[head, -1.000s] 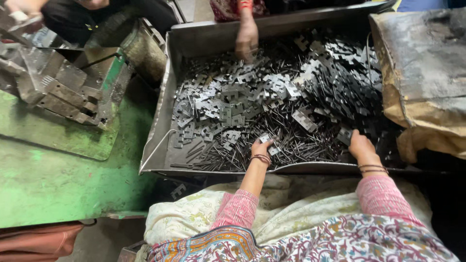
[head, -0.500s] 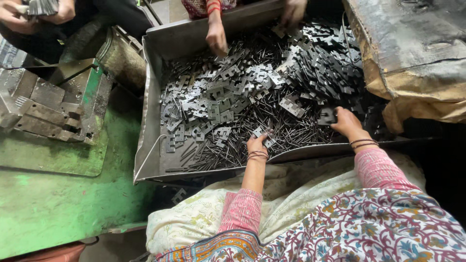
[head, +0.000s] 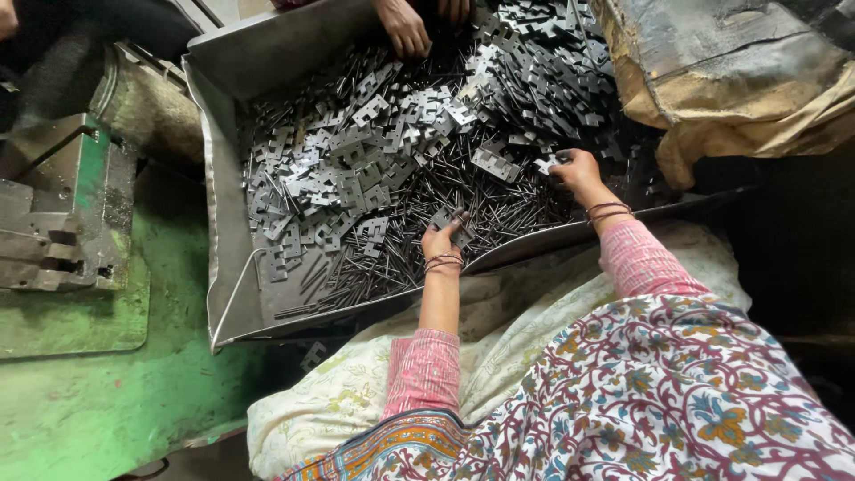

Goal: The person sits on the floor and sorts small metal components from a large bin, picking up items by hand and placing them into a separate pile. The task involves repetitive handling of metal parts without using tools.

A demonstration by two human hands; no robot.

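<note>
A green, grimy machine bed (head: 98, 392) fills the lower left of the frame, with a grey metal block (head: 53, 214) on it at the left edge. A worn brown sack (head: 739, 80) sits at upper right. Another person's hand (head: 405, 27) reaches in at top centre.

A large grey sheet-metal tray (head: 227, 258) carries the parts. Its floor is covered by a loose heap of flat notched metal plates (head: 374, 169) mixed with thin dark pins (head: 356, 267). The tray rests partly on a green-stained surface (head: 107, 392) and partly on a pale cloth (head: 534, 294).
</note>
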